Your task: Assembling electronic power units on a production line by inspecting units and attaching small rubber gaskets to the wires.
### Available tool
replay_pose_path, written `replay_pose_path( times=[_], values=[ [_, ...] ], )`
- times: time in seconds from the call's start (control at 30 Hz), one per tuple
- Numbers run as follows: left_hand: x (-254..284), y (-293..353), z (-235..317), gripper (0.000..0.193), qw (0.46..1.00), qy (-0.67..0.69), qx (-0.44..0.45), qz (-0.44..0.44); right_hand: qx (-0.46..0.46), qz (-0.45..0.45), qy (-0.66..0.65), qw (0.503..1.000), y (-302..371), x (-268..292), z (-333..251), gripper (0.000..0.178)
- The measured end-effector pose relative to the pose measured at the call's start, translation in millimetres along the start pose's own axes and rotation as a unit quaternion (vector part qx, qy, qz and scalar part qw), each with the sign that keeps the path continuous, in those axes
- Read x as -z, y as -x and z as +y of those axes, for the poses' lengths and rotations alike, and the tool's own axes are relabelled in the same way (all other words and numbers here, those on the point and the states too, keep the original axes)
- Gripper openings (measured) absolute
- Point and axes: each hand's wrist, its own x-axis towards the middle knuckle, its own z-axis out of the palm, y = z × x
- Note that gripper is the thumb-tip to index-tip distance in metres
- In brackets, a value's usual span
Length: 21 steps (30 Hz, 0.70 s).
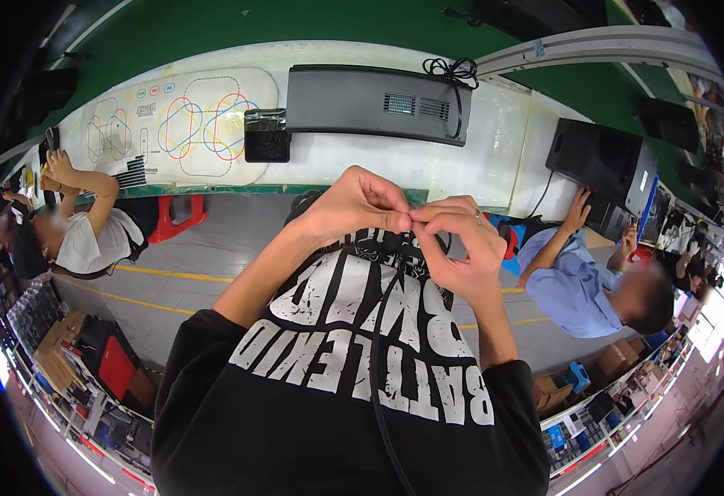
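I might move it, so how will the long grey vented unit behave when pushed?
The long grey unit is probably stiff, given its boxy shape. Its flat faces make rolling unlikely. The coiled black cable at its corner would likely flop about.

Long case [337, 101]: dark grey, smooth, matt; metal or plastic undetermined. Shallow tray [267, 147]: black plastic, glossy. Bench top [362, 159]: white, smooth, light sheen. Mat [154, 124]: pale, smooth, line-printed. Overhead rail [585, 43]: pale metal, satin. Shirt [296, 422]: black cloth, matt; print white, cracked-looking. Stool [166, 223]: red plastic, smooth. Boxes [621, 357]: brown cardboard, matt.
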Motion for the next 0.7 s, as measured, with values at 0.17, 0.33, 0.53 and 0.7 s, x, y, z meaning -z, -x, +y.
replay_pose_path(
  times=[0.17,0.33,0.53,0.7],
  values=[
    [5.7,-9.1,-8.0,0.017,0.999,-0.031,0.023,0.004,0.028,-0.017,0.040,0.999,0.2,-0.1,9.8,0.027],
    [26.1,-21.9,-28.4,0.023,0.985,-0.077,0.010,0.157,-0.012,0.000,0.162,0.987,4.9,-2.9,88.0,0.025],
    [65.3,-7.7,-42.9,0.031,0.975,-0.026,-0.010,0.223,0.057,-0.143,0.322,0.934,3.3,3.9,191.0,0.015],
    [79.1,6.2,-43.0,0.029,0.962,0.013,-0.044,0.269,0.062,-0.200,0.364,0.907,-3.0,-0.1,195.1,0.012]
  ],
)
